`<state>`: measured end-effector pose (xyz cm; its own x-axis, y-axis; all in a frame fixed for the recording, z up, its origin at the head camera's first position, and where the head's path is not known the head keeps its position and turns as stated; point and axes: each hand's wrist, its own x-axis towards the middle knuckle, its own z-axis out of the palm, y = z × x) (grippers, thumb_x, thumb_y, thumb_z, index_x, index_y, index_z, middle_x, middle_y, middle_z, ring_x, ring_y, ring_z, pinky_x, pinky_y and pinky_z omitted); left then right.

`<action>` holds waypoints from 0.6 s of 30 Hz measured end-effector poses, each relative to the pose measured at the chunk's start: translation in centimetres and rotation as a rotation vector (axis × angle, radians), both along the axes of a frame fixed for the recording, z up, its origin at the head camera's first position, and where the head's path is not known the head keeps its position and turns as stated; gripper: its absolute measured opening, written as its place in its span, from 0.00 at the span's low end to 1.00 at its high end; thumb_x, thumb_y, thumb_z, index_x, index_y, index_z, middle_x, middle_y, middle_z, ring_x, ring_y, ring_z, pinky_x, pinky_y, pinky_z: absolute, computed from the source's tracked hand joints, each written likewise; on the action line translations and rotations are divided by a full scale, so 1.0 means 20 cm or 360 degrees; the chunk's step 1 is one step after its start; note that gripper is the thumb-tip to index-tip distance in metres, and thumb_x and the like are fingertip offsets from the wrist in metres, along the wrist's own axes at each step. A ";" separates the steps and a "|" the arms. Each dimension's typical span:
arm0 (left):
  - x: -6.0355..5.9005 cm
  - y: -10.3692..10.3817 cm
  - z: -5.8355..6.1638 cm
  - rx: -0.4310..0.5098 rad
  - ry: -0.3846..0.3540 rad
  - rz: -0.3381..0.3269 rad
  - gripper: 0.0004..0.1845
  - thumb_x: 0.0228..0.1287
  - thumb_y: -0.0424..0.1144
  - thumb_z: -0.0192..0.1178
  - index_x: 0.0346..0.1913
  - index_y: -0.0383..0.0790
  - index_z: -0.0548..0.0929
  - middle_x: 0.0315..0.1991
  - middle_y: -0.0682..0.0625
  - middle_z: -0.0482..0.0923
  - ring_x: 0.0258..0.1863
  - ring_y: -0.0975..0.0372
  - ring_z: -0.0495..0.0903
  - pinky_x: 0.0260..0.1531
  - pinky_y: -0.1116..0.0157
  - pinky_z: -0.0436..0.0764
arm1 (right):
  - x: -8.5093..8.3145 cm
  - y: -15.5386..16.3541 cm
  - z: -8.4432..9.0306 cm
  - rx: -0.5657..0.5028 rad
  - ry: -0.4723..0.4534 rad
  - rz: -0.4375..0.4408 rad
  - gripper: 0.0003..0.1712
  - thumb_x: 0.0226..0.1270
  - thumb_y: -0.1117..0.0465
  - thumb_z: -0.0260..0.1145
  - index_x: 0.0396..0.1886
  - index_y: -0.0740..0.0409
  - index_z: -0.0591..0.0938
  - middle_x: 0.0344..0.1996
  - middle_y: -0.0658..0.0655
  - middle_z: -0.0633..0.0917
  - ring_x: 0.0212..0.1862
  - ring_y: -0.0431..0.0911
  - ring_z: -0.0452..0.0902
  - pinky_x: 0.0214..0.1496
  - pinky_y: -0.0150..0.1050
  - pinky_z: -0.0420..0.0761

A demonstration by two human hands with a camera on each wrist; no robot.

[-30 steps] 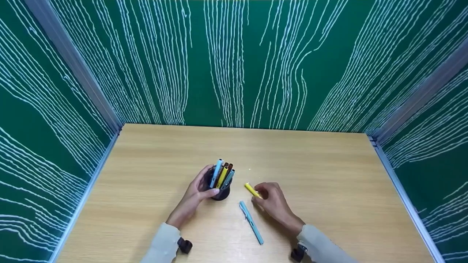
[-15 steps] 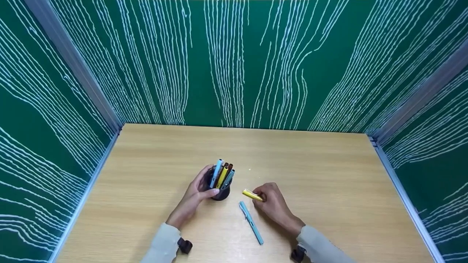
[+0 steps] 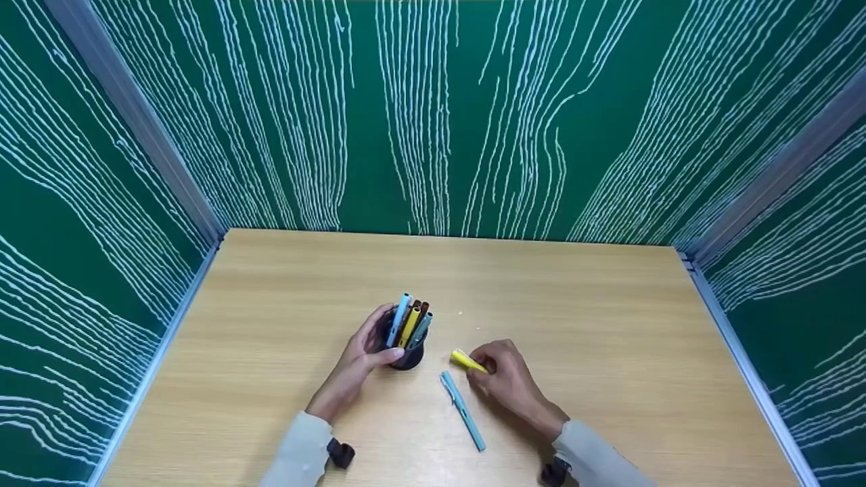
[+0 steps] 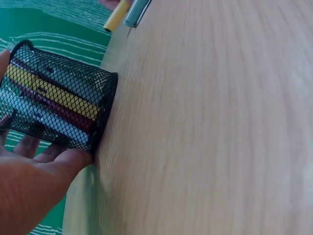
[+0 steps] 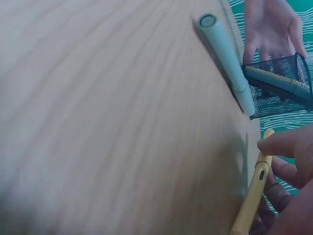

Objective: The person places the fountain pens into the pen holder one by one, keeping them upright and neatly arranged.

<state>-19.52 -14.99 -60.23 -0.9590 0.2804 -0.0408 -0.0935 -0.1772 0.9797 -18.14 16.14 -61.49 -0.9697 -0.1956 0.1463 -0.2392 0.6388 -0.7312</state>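
My left hand (image 3: 355,368) grips a black mesh pen cup (image 4: 63,95) from its left side, thumb across the front. The cup stands upright, with several pens in it: light blue, yellow, dark brown and teal. To the right, my right hand (image 3: 511,379) pinches a yellow pen (image 5: 255,191) between thumb and fingers, a little apart from the cup. In the head view only the pen's one end shows, pointing up and left; the hand hides the rest. A light teal pen (image 3: 463,412) with a clip lies on the table between the hands.
The wooden table (image 3: 304,270) is bordered by green panels (image 3: 413,135) with white wavy lines at the back and both sides. Grey frame posts (image 3: 145,115) stand at the corners. Dark wrist cameras (image 3: 340,453) sit at both grey sleeves.
The yellow pen has tilted in my right hand, its visible end swinging left and down from where it pointed a second ago. My left hand, the cup and the teal pen stay put.
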 end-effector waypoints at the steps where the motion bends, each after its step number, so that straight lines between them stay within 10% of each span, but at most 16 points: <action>1: 0.00 0.00 0.00 0.0002 -0.0006 0.0000 0.50 0.68 0.34 0.74 0.88 0.49 0.61 0.85 0.43 0.63 0.83 0.47 0.63 0.83 0.46 0.59 | 0.01 0.00 0.01 -0.0024 -0.0014 -0.0007 0.10 0.64 0.70 0.82 0.41 0.54 0.92 0.34 0.47 0.83 0.46 0.46 0.72 0.48 0.38 0.74; 18: 0.00 0.00 0.00 0.0027 -0.0042 -0.0001 0.51 0.68 0.33 0.75 0.89 0.53 0.61 0.87 0.45 0.60 0.84 0.48 0.62 0.82 0.49 0.62 | 0.09 0.03 0.16 -0.0363 -0.0191 -0.0207 0.12 0.63 0.69 0.81 0.42 0.52 0.90 0.46 0.53 0.84 0.56 0.57 0.80 0.66 0.61 0.79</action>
